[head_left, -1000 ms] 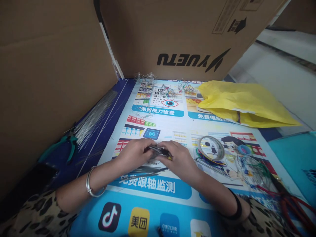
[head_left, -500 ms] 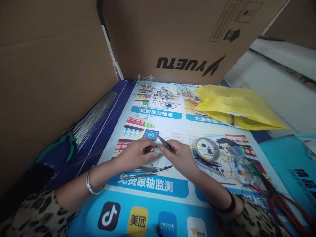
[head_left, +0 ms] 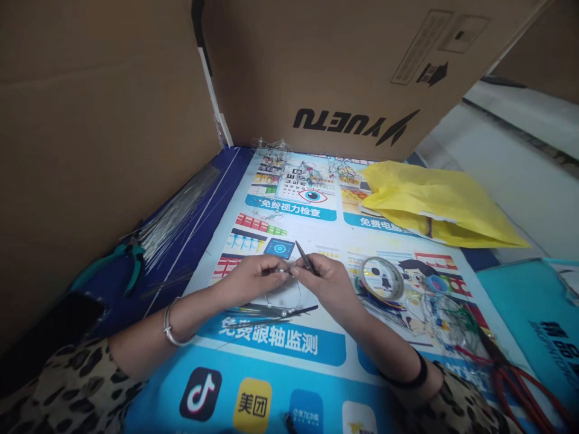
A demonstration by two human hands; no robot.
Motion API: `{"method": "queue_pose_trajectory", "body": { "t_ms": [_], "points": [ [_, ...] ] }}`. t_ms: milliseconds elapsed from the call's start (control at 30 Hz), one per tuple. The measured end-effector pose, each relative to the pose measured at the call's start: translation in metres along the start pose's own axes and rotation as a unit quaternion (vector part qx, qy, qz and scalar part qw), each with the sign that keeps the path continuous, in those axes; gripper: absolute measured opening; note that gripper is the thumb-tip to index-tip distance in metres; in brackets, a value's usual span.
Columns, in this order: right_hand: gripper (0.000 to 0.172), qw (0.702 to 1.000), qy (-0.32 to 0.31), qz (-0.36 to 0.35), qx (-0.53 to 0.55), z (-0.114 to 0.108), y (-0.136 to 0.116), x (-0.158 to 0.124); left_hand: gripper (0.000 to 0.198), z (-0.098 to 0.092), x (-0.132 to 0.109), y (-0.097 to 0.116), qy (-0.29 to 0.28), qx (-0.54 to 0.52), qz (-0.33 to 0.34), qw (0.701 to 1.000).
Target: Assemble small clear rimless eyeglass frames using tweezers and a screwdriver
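Note:
My left hand (head_left: 260,276) is closed, its thumb and fingertips pinching a thin beaded wire (head_left: 283,313). The wire hangs in a loop below both hands, with several small pearl-like beads on it. My right hand (head_left: 328,283) is closed around a slim dark pointed tool (head_left: 304,256), whose tip points up and away to the left; its exact kind cannot be made out. The right thumb and fingertips meet the left fingertips at the top of the loop. Just under the loop lie several thin dark rods or wires (head_left: 253,316).
Teal-handled pliers (head_left: 136,268) and a bundle of silvery wires (head_left: 176,211) lie left. On the right are a tape roll (head_left: 381,278), tangled wires (head_left: 452,322), red-handled scissors (head_left: 520,380) and a yellow bag (head_left: 438,202). Cardboard walls (head_left: 316,66) stand behind and left.
My hands have come together, fingertips now touching. More of the beaded loop shows beneath them. The dark tool has tilted more upright, and the whole view has shifted slightly.

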State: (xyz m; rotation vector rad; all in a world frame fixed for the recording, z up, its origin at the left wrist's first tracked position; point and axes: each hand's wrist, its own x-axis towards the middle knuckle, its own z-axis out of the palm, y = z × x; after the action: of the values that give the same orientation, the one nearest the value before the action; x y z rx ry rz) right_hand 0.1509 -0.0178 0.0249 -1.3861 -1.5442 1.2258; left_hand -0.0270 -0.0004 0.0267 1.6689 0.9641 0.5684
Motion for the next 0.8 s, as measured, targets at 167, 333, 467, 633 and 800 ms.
{"method": "queue_pose_trajectory", "body": {
  "t_ms": [167, 333, 467, 633, 800],
  "points": [
    [0.015, 0.999, -0.024, -0.006, 0.037, 0.004, 0.002, 0.002, 0.015, -0.002, 0.000, -0.001, -0.010, -0.030, -0.022, 0.999],
    [0.014, 1.000, -0.011, -0.010, 0.018, 0.008, 0.000, 0.004, 0.015, -0.003, -0.001, -0.003, -0.003, -0.034, -0.037, 0.999],
    [0.014, 1.000, -0.005, -0.020, 0.002, 0.010, -0.004, 0.006, 0.018, -0.003, -0.001, -0.005, 0.004, -0.052, -0.036, 0.998],
    [0.014, 1.000, 0.005, -0.027, -0.012, 0.011, -0.005, 0.007, 0.018, -0.004, 0.000, -0.004, 0.019, -0.083, -0.035, 0.996],
    [0.011, 0.999, 0.024, -0.029, -0.012, 0.015, -0.006, 0.007, 0.018, -0.004, 0.000, -0.006, 0.027, -0.104, -0.044, 0.993]
  ]
}}
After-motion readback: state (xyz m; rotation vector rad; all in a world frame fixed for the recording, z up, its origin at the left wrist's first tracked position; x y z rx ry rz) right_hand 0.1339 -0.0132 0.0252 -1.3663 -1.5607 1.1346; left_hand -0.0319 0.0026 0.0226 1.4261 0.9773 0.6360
